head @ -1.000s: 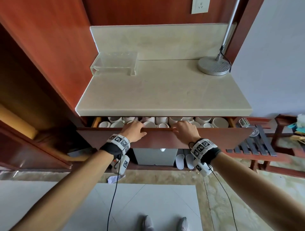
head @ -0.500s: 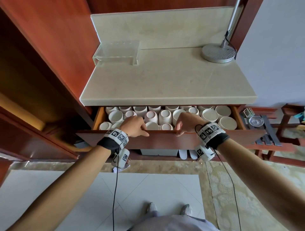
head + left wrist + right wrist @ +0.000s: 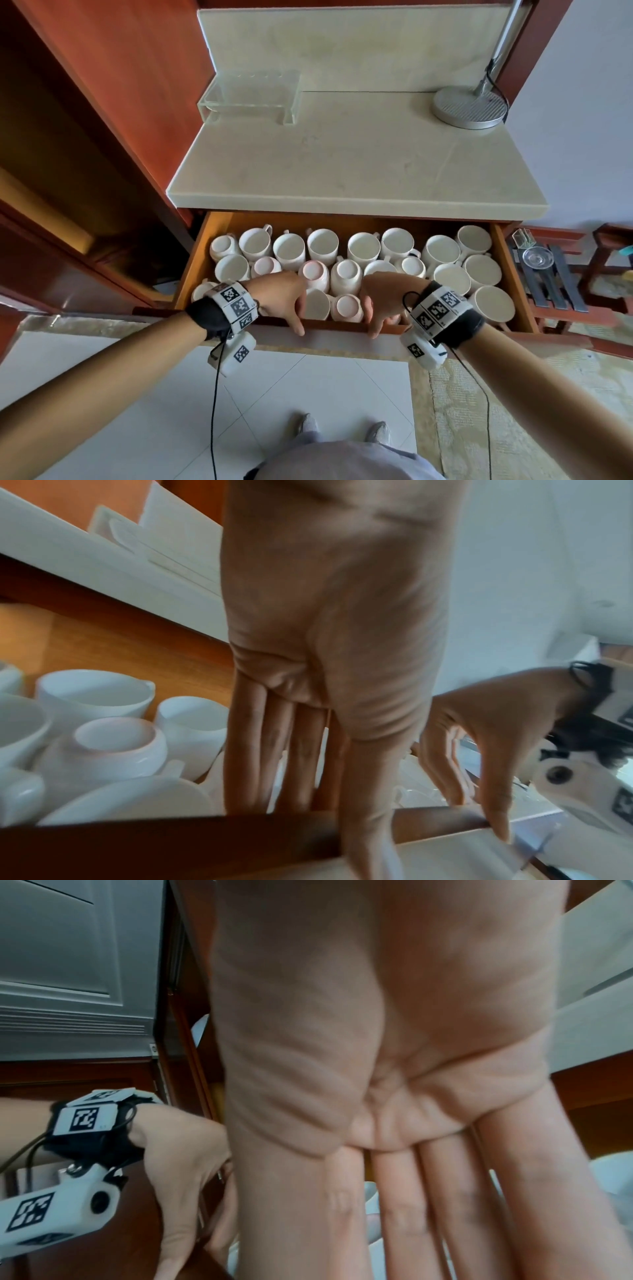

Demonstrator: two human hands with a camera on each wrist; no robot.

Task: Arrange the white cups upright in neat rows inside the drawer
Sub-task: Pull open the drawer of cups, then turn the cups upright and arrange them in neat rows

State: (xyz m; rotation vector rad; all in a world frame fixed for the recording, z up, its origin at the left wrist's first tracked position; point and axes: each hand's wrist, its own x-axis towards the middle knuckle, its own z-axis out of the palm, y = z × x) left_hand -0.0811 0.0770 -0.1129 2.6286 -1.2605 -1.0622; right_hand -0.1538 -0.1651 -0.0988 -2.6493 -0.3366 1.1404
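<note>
The wooden drawer [image 3: 191,267] stands pulled far out under the counter, packed with several white cups. The back row, such as one cup [image 3: 289,246], is upright; several in the middle lie base up, like this cup [image 3: 346,274] and a pinkish cup [image 3: 313,272]. My left hand [image 3: 294,315] and right hand [image 3: 380,318] both hold the drawer front [image 3: 335,325], fingers inside and thumbs outside. The left wrist view shows the left hand [image 3: 308,791] straddling the drawer front [image 3: 171,842] beside an upturned cup [image 3: 113,739]. In the right wrist view the right hand [image 3: 411,1204] fills the frame.
A pale stone counter [image 3: 342,164] overhangs the drawer, carrying a clear acrylic stand [image 3: 250,96] and a metal lamp base [image 3: 469,108]. A red-brown cabinet wall stands at left. At right, a slatted wooden rack [image 3: 555,284] holds a glass dish [image 3: 537,257].
The drawer has slid out toward me with both hands on its front. Only one strip of cups showed before; now the rows back to the drawer's rear wall are exposed.
</note>
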